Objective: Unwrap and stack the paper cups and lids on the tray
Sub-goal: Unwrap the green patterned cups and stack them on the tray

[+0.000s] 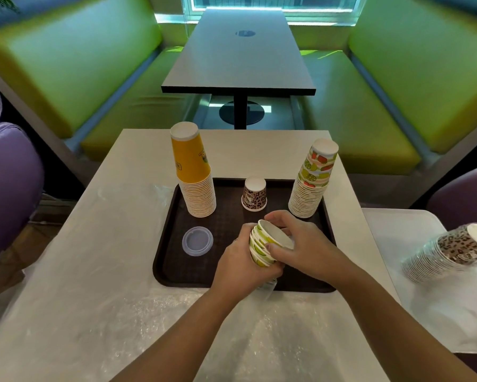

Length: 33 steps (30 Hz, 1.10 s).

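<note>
A dark brown tray [173,260] lies on the white table. On it stand a tall stack of yellow cups [194,172] at the back left, a stack of fruit-print cups [313,180] at the back right, and one upturned leopard-print cup [254,194] between them. A clear plastic lid [197,241] lies at the tray's left. Over the tray's front, my left hand [237,268] grips a short stack of green lime-print cups [262,245] lying on its side. My right hand [300,244] holds the same stack's open end from the right, with clear wrap hanging below.
A wrapped stack of leopard-print cups [449,250] lies on its side on the white table at the right. Loose clear plastic wrap [259,323] covers the table in front of the tray. Green benches and a dark table [240,64] stand beyond.
</note>
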Available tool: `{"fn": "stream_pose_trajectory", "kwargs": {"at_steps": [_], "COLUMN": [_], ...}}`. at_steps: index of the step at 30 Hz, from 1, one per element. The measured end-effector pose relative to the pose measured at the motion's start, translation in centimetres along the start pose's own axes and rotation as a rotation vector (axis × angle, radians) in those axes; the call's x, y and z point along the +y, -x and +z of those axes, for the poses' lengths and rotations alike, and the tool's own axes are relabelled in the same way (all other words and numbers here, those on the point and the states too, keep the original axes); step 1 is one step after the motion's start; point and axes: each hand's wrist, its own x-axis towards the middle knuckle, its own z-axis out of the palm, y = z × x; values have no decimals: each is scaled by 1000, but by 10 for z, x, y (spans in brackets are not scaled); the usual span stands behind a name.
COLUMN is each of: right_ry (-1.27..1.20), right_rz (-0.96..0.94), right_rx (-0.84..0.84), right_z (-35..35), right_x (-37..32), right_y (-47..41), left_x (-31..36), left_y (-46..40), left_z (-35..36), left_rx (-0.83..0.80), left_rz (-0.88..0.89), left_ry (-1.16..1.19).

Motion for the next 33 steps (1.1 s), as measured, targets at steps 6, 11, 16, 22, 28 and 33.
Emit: {"fn": "stream_pose_trajectory", "kwargs": {"at_steps": [6,11,16,22,28,33], "right_ry": [289,282,182,657,726,436], "right_rz": [-95,-219,-168,-490,-502,-385], "right_rx": [130,320,379,211,436,583], "right_z": [0,4,-7,-11,-21,-45], "right_x": [-8,-10,-3,24,42,39], "right_y": [2,4,-1,-9,-27,-45], "left_x": [-1,3,1,4,6,3], "left_y": [-2,-8,-10,-16,-20,-22], "left_z": [1,-3,-8,-10,-7,-8], "left_rx": [12,12,-31,-45,-39,-43], "left_rz": [-6,-9,4,-4,-37,-74], "left_ry": [-6,24,37,146,136,121]}}
